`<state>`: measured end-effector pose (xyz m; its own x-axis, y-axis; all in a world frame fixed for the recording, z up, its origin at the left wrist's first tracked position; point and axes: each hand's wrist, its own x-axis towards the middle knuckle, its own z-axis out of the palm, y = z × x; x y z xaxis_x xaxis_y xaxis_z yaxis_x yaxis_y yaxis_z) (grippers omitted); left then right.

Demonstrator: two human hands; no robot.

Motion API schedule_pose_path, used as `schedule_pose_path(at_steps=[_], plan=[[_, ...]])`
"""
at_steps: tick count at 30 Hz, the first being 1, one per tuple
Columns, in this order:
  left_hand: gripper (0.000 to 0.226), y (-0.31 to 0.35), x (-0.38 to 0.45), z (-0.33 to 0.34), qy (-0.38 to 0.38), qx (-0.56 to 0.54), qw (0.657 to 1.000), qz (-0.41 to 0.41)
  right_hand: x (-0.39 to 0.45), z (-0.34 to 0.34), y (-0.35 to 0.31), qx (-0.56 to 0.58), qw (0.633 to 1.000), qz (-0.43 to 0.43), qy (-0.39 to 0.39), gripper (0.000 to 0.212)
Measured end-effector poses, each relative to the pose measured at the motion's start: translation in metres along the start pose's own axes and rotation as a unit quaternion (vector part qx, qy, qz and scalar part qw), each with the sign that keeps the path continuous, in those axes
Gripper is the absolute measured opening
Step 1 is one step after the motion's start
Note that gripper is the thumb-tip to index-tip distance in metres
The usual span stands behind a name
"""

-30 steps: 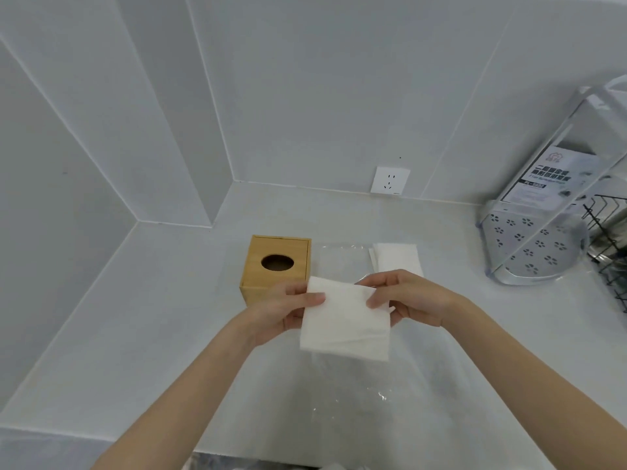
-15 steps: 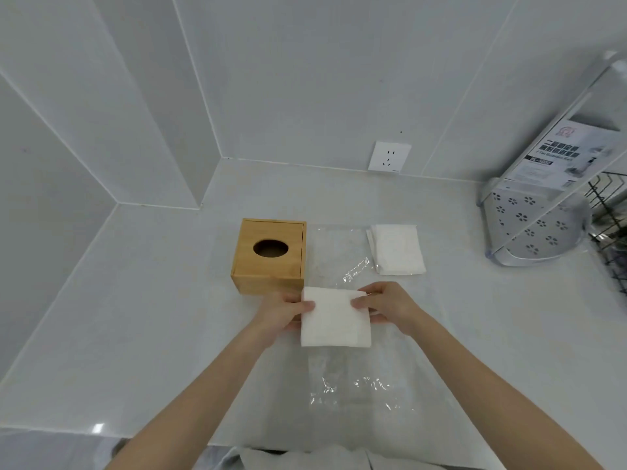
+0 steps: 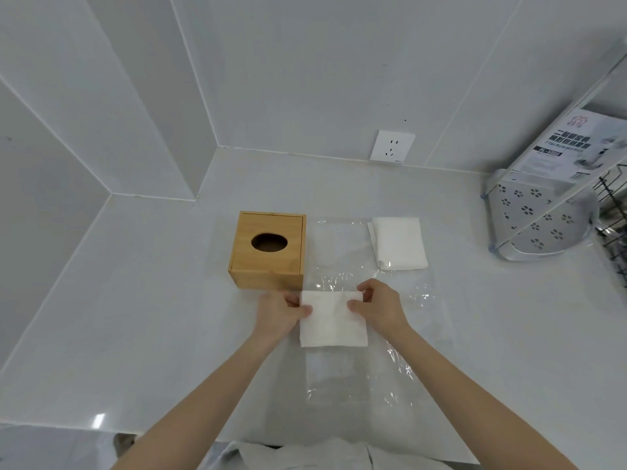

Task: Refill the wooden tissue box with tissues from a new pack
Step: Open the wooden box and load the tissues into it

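Observation:
A square wooden tissue box [image 3: 268, 251] with an oval hole in its lid stands on the white counter. Just in front of it and to its right, a folded white tissue stack [image 3: 334, 322] lies on clear plastic wrap [image 3: 383, 354]. My left hand [image 3: 278, 312] pinches the stack's upper left corner and my right hand [image 3: 380, 305] pinches its upper right corner. A second stack of white tissues [image 3: 398, 242] rests farther back on the same wrap, to the right of the box.
A white perforated metal rack [image 3: 539, 225] with a printed card stands at the right, with a black wire rack [image 3: 614, 218] beside it. A wall socket [image 3: 392, 145] sits on the back wall. Walls close in on the left and behind.
The tissue stack, held raised in both hands a second ago, has come down onto the plastic wrap in front of the box. Both hands kept hold of its upper corners.

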<state>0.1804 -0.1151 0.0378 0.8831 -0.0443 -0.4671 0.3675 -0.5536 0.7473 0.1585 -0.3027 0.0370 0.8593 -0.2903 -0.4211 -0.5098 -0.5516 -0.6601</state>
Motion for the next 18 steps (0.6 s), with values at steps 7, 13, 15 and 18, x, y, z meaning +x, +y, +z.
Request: schedule_pose_path(at_steps=[7, 13, 15, 18], plan=[[0.012, 0.042, -0.011, -0.066, -0.063, 0.089, 0.987, 0.121, 0.001, -0.025, -0.068, -0.109, 0.978, -0.177, 0.007, 0.028], [0.048, 0.052, -0.001, -0.109, 0.040, 0.203, 0.955, 0.213, 0.001, 0.001, -0.110, -0.237, 0.914, -0.320, -0.082, 0.068], [0.068, 0.041, 0.009, -0.111, 0.045, 0.257, 0.945, 0.197, 0.006, 0.013, -0.107, -0.305, 0.892, -0.324, -0.084, 0.084], [0.080, 0.028, 0.017, -0.110, 0.019, 0.298, 0.934, 0.194, 0.012, 0.023, -0.103, -0.360, 0.872, -0.324, -0.073, 0.093]])
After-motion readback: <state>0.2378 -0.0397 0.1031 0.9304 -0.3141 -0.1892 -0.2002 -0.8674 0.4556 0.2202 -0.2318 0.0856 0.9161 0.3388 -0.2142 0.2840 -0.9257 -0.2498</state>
